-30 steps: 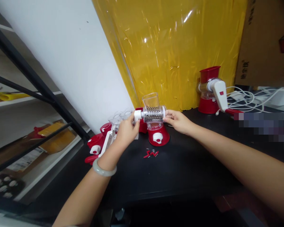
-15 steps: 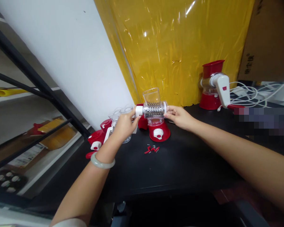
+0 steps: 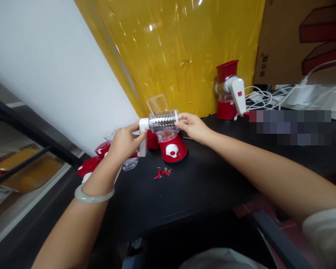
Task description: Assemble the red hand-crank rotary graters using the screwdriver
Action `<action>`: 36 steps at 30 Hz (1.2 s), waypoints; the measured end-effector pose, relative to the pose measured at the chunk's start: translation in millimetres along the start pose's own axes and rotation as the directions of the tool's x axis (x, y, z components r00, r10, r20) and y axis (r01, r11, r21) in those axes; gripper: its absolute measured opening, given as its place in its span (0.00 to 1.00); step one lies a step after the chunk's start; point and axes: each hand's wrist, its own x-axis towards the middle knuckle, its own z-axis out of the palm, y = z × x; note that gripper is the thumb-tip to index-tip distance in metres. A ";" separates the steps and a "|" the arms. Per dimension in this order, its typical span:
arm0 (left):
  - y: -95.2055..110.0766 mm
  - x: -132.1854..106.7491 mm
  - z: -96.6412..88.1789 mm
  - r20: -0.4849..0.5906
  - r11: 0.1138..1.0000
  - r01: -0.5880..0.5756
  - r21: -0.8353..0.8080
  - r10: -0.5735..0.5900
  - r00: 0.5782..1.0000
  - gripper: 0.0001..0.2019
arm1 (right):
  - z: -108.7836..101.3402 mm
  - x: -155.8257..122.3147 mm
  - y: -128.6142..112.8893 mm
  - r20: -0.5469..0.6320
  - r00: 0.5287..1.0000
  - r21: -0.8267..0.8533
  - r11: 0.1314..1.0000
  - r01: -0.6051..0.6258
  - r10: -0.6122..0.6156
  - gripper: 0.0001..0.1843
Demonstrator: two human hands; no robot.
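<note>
A rotary grater with a red base (image 3: pixel 177 150) and a clear upper housing (image 3: pixel 158 104) stands on the black table. Its perforated metal drum (image 3: pixel 162 122) lies sideways in the housing. At the drum's left end is a white crank handle (image 3: pixel 144 124), its arm hanging down; my left hand (image 3: pixel 126 141) is closed on its hub, thumb in front. My right hand (image 3: pixel 194 127) pinches the white rim at the drum's right end. Several small red parts and screws (image 3: pixel 162 173) lie on the table in front of the base.
Another red-and-white grater (image 3: pixel 226 91) stands at the back right, beside white cables (image 3: pixel 261 99) and a cardboard box (image 3: pixel 280 45). More red grater parts (image 3: pixel 89 164) and clear pieces (image 3: pixel 130 163) lie behind my left forearm. A black shelf frame (image 3: pixel 42 130) is at the left.
The view has swung to the right, so everything sits further left. The crank handle's arm now shows hanging below my left hand. Both hands stay at the drum's two ends.
</note>
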 end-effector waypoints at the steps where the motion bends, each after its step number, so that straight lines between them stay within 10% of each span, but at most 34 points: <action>1: 0.7 0.7 0.0 0.000 1.000 -0.002 -0.004 0.002 1.000 0.20 | -0.1 0.2 -1.5 -0.002 1.000 0.000 1.000 0.005 -0.005 0.05; 18: 17.3 1.7 19.3 -0.088 0.988 -0.042 -0.149 0.029 0.996 0.25 | -23.4 9.1 5.0 -0.060 0.998 0.113 0.994 0.004 0.003 0.10; 27: 51.9 -0.6 9.3 -0.081 0.970 -0.098 0.221 0.119 0.990 0.29 | -46.3 8.9 1.8 -0.011 0.997 0.122 0.990 -0.072 0.073 0.11; 36: 47.3 -6.1 24.2 -0.170 0.985 -0.020 0.171 0.049 0.984 0.28 | -43.6 8.3 2.6 -0.002 0.998 0.129 0.989 -0.070 0.070 0.12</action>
